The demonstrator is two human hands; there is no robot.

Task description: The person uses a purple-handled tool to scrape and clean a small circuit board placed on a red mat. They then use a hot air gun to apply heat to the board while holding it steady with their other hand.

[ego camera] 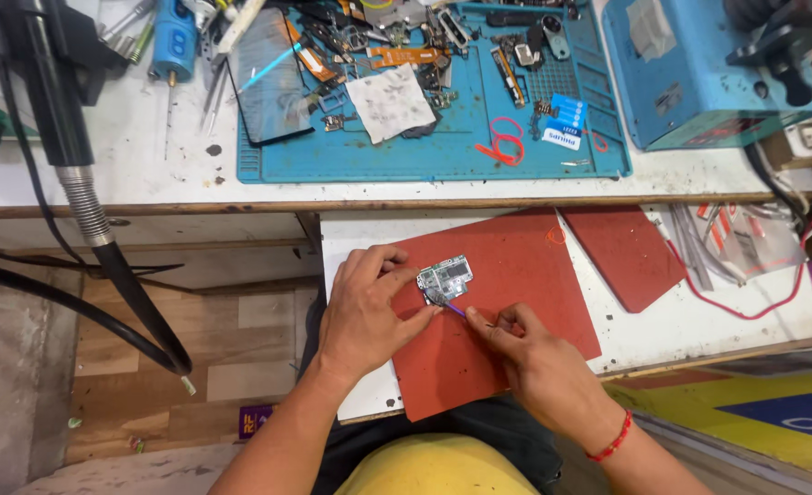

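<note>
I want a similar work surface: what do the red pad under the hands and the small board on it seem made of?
The red pad looks like matte rubber or silicone, hedged: dull, no glare, cleanly cut edges. The small board looks like a printed circuit board: greenish base with shiny metal shields. The left hand steadies it.

Both forearms reach forward from the bottom edge and converge. The left hand (362, 312) lies palm down, fingers curled, thumb and forefinger pinched together. The right hand (527, 353) is closed in a pen-like pinch, its wrist angled inward.
</note>
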